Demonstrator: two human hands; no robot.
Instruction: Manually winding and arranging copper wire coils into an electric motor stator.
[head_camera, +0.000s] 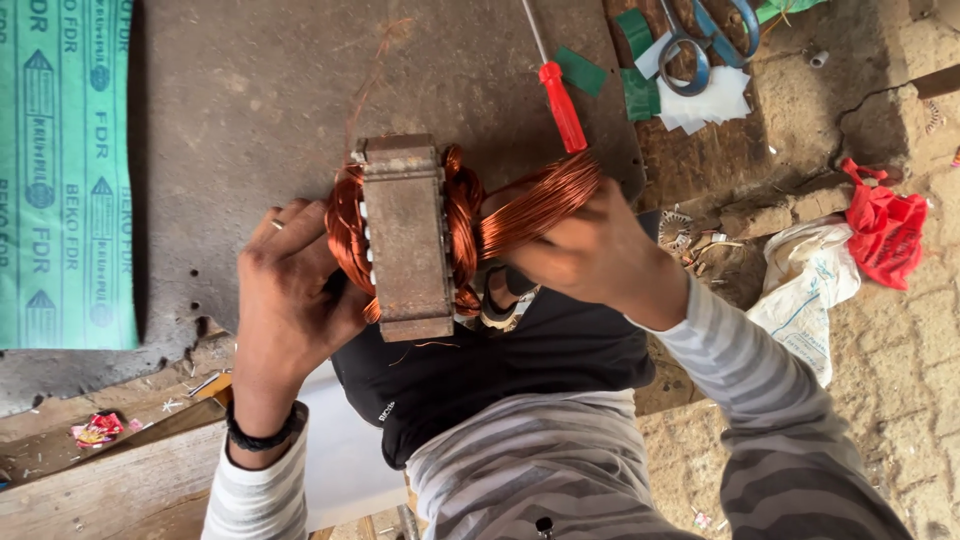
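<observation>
Green fibrous sheet material (65, 170) with a printed pattern lies flat at the far left edge of the rough grey counter (250, 90). Next to it, near the middle, the left hand (285, 290), with a ring on one finger and a black band at the wrist, has its grip closed around the copper winding on the near side of the rusty rectangular laminated steel stator core (405, 235). One such core shows, held just above the counter's front edge, its brown face pitted and dull, with shiny reddish copper wire bulging out in bundles on both sides. To its right, the right hand (590, 250) has its grip clamped on a loose looped coil of copper wire (540, 205), many thin strands lying together in a smooth curved band that runs to the core. Beyond the coil lies one red-handled screwdriver (560, 100) with a slim metal shaft. Further right sit green and white paper offcuts (700, 100), one pair of blue-handled scissors (705, 40), a crumpled white bag (805, 285) and a red plastic bag (885, 230).
</observation>
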